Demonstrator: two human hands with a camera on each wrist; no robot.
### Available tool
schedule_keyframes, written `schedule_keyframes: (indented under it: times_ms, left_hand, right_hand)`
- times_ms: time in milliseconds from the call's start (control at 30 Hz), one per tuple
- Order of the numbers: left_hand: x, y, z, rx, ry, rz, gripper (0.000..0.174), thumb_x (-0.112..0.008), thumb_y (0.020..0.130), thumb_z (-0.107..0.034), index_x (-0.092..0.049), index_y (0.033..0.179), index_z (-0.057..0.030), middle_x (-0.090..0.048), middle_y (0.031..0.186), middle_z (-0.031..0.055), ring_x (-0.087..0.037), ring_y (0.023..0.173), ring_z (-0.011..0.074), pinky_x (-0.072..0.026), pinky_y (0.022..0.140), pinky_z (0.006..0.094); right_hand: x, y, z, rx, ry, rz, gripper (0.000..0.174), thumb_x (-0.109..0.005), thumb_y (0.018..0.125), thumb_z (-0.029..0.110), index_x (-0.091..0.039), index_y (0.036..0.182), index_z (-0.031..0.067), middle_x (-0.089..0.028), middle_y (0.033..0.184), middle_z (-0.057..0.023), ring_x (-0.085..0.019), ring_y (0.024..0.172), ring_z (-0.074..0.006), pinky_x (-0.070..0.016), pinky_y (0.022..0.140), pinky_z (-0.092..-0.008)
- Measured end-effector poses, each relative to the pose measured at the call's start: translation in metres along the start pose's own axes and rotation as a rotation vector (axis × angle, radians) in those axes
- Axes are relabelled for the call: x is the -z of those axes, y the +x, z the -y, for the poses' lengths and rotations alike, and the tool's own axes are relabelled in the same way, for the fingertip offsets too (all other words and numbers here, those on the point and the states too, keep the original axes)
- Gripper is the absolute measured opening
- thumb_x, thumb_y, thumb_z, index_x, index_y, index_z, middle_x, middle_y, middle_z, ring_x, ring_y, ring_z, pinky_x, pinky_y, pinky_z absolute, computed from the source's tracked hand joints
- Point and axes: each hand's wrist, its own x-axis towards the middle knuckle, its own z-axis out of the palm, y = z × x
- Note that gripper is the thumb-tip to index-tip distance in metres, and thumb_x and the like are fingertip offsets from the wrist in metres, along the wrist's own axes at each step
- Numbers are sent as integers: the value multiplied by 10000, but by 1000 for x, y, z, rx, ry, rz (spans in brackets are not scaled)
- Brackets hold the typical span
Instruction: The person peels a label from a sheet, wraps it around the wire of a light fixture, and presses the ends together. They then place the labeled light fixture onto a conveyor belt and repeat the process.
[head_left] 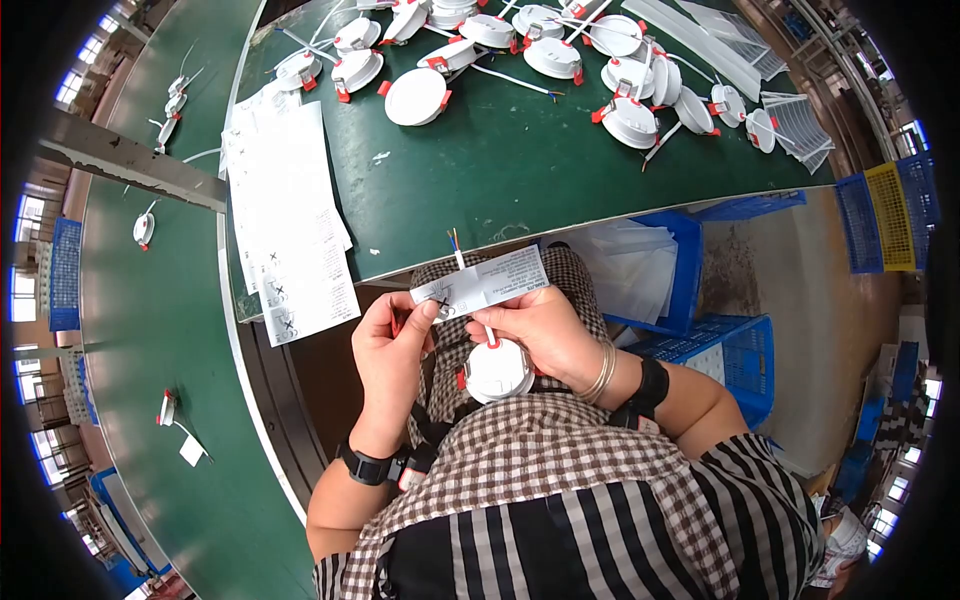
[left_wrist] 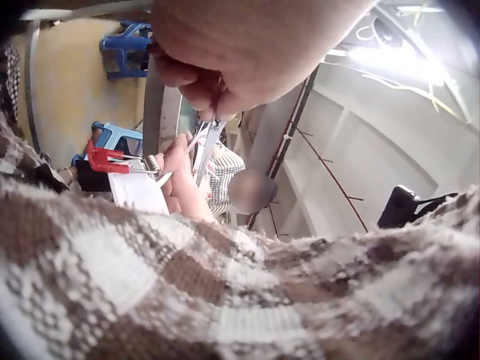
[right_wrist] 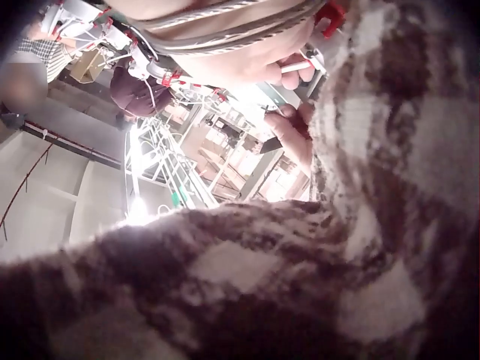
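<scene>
A white printed label (head_left: 490, 280) is held across the lap in the head view. My left hand (head_left: 390, 350) pinches its left end, near a black cross mark; a bit of red shows among the fingers. My right hand (head_left: 548, 335) grips the lower right part, thumb along the edge. Behind the label runs the white cable of a round downlight (head_left: 498, 372), its bare coloured wire ends (head_left: 454, 240) sticking out above. The downlight rests against the checked apron, below both hands. In the left wrist view its red-tipped spring clip (left_wrist: 109, 159) shows beside the fingers.
Printed label sheets (head_left: 285, 200) lie on the green table (head_left: 440, 180), hanging over its front edge. Several downlights (head_left: 415, 97) with cables crowd the far side. Blue crates (head_left: 745, 365) stand at the right, below table height. A second green surface (head_left: 150, 310) runs along the left.
</scene>
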Motion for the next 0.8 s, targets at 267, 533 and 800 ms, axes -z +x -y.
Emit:
schedule_keyframes:
  times_ms: [267,533,800]
  left_hand:
    - [1,1,-1,-7,3,-16,102,-660,827,-86,-584,825,-19,-539,628,-28,-462,502,31,-353,453,172]
    - [1,2,-1,1,2,-22,99,-659,828,-88,-585,821,-22,-536,630,-30,-461,502,29,-348,456,170]
    - [2,2,1,4,-24,-18,105,-662,827,-97,-586,821,-24,-537,635,-33,-466,510,29,-351,462,168]
  right_hand:
    - [1,0,2,20,-17,1,188,-578,846,0,-592,1030,-37,-637,914,-110,-633,785,-149,-543,711,-261]
    - [-1,-3,4,41,24,31,186,-595,854,43,-594,1029,-22,-638,913,-87,-629,790,-134,-540,717,-253]
    - [2,-2,4,37,14,54,211,-597,865,82,-589,1050,-18,-638,920,-86,-629,788,-135,-538,708,-252]
